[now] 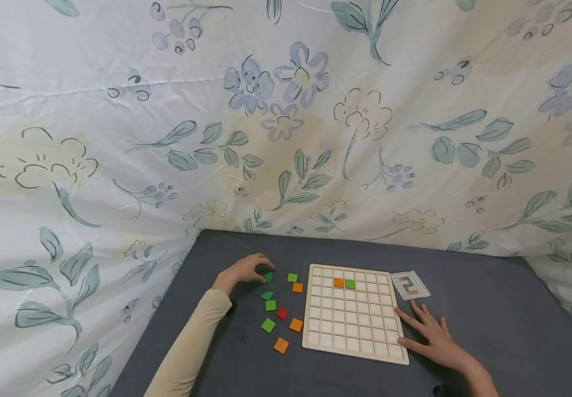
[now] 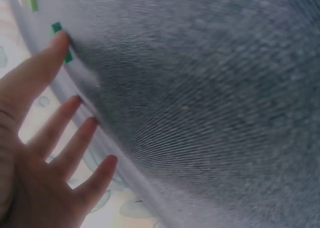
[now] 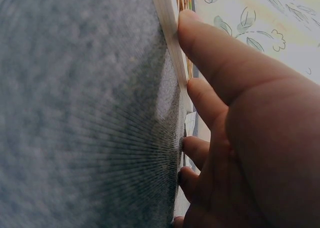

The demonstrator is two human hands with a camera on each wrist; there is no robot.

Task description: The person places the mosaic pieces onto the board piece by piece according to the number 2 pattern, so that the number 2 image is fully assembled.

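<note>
At the frame's lower centre, left of the board [image 1: 352, 330], my left hand [image 1: 242, 271] pinches a green piece [image 1: 268, 276], judged best lifted level, while my spread right hand [image 1: 433, 335] touches the board's right edge.

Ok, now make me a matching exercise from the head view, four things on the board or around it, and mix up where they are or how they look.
1. pale wooden grid board
2. small printed card
3. flat red piece
4. light green square tile on the board

A. one cell right of an orange square tile
B. on the dark grey tabletop, left of the board
C. holding two coloured tiles
D. beside the board's far right corner

Pairs: 1-C, 2-D, 3-B, 4-A
</note>
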